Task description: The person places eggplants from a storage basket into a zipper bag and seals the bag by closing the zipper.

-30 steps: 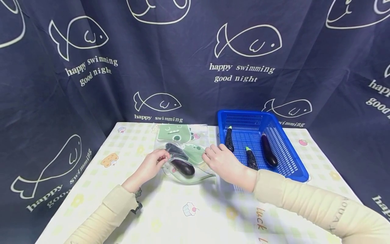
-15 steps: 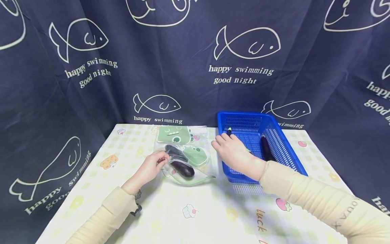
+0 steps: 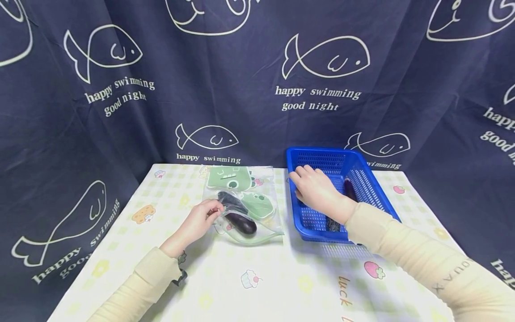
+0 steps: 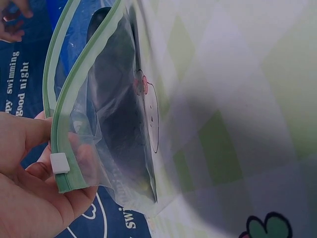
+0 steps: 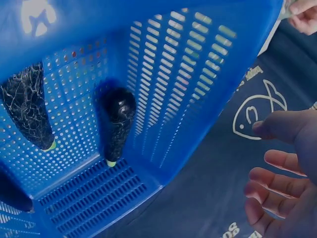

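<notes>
My left hand (image 3: 197,221) pinches the edge of a clear zip bag (image 3: 259,205) with green prints, near its white slider (image 4: 60,163). The bag lies on the table with its green-edged mouth parted. A glossy dark purple eggplant (image 3: 243,223) shows inside; a dark shape behind it is blurred by the plastic. Over the blue basket (image 3: 298,223) is my right hand (image 3: 318,188), its fingers apart and holding nothing in the right wrist view. In the basket lie two dark mottled vegetables with pale green tips, one (image 5: 119,119) beside the wall, and another eggplant (image 3: 350,190).
The basket stands on the right of the table (image 3: 225,273), which has a checked, printed cloth. A dark blue curtain (image 3: 257,80) with fish drawings hangs close behind the table. The basket's raised rim surrounds the vegetables.
My right hand has left the bag's mouth and moved right, then over the basket. My left hand stays at the bag's edge, still pinching it.
</notes>
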Motion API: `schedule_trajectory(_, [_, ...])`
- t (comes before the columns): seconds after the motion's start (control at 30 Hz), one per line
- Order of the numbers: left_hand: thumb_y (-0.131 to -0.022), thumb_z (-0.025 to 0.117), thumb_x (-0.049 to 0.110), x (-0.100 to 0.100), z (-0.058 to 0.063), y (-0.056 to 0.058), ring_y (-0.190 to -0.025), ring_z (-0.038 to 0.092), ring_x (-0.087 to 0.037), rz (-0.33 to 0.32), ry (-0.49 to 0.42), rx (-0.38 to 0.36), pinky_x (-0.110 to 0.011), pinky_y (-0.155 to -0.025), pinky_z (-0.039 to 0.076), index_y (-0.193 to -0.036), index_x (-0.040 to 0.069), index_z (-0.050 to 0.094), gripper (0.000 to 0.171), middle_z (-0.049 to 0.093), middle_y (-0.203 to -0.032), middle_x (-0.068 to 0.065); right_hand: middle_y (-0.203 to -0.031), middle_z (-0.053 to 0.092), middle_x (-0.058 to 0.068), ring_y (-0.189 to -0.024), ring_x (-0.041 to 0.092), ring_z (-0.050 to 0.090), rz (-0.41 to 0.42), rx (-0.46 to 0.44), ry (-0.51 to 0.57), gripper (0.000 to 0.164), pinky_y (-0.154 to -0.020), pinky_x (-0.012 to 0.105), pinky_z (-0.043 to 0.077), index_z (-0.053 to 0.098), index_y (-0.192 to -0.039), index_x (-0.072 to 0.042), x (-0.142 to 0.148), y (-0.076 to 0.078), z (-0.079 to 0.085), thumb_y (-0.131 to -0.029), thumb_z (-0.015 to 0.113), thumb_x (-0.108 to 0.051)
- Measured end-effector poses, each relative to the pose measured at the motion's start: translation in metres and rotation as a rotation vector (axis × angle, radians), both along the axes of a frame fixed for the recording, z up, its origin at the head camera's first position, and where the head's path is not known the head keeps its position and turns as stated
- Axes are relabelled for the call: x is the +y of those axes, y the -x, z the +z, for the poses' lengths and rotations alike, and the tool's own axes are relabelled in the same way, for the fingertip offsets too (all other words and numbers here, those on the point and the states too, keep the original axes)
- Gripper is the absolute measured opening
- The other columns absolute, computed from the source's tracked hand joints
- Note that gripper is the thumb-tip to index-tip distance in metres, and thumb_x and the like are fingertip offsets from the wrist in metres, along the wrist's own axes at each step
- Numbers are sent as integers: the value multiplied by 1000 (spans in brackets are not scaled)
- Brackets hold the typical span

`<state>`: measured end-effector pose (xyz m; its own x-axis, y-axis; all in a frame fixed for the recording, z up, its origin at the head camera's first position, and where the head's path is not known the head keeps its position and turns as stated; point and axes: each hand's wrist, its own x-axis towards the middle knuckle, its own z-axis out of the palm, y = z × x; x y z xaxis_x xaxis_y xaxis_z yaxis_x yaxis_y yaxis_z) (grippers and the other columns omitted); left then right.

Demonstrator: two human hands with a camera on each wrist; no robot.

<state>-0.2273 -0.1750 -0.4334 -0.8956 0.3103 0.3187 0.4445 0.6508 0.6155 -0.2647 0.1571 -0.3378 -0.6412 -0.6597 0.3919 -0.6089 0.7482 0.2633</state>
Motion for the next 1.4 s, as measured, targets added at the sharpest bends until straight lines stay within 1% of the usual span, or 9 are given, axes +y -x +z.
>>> schedule_trajectory(0.13, [-87,61,0,0,0,0,-79,56,-12,3,-4,-4,-27,-71,52,-94,9,63,11,59,-88,-5,-83,55,11,-75,28,52,-10,-16,38,32,-55,38,46,57,-95,-3,2,7,-2,-74,77,-16])
schedule_trajectory(0.4, [-87,61,-1,-1,1,0,-79,56,-13,6,1,-1,-28,-72,52,-94,9,63,13,60,-89,-5,-95,59,14,-84,29,56,-96,-139,76,44,-64,41,53,58,-110,-1,6,21,-8,-76,78,-21])
schedule_trajectory(0.53, [-87,60,-1,-2,2,0,-79,56,-13,6,4,-1,-28,-72,52,-94,10,63,12,60,-89,-5,-97,60,15,-86,31,57,-113,-144,102,46,-66,43,54,57,-111,1,8,27,-9,-76,77,-20])
schedule_trajectory(0.7, [-87,61,1,-2,2,0,-78,55,-12,14,5,2,-28,-71,52,-92,12,63,13,59,-88,-3,-96,60,15,-84,31,57,-133,-149,105,46,-63,44,53,57,-111,1,8,32,-9,-76,77,-21])
schedule_trajectory(0.97, [-87,61,0,-1,2,1,-77,54,-12,14,7,4,-28,-71,51,-92,10,63,11,57,-86,1,-98,60,16,-87,32,57,-211,-244,90,49,-67,46,53,57,-114,1,9,47,-8,-77,76,-25])
schedule_trajectory(1.17, [-87,61,0,-1,2,1,-78,55,-13,18,1,-3,-29,-71,51,-91,10,63,11,58,-86,-1,-103,60,17,-93,33,58,-261,-314,85,48,-73,48,53,56,-116,1,8,59,-9,-80,73,-26])
schedule_trajectory(1.4, [-87,62,1,0,3,-1,-79,56,-13,15,-5,-12,-31,-72,52,-92,10,63,10,58,-87,-4,-112,59,19,-100,34,59,-293,-414,118,50,-80,48,52,55,-120,2,7,68,-13,-82,71,-27])
